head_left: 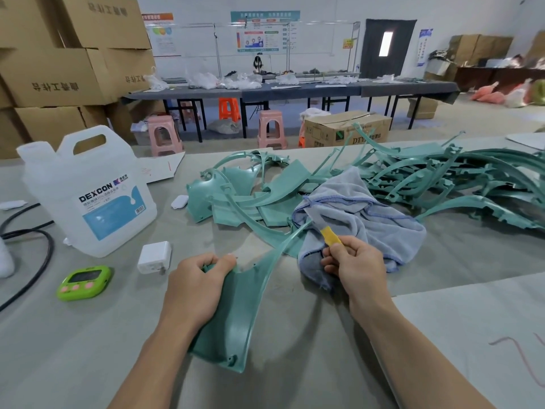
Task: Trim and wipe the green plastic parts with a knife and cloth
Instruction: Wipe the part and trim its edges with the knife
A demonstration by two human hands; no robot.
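Near the table's (88, 349) front edge, at its middle, the left hand (197, 287) grips the broad end of a curved green part (233, 320), fingers curled over its top, probably pinning it so the thin arm stands steady for cutting. The right hand (356, 264) is closed round a yellow-handled knife (328, 236), whose blade points away toward that arm; trimming looks to be the step in hand. Under this hand lies the grey-blue cloth (368, 219), bunched and close for wiping. More green parts (442, 178) are heaped toward the far right edge. A jug (97, 196) of cleaning fluid stands at the left, within reach.
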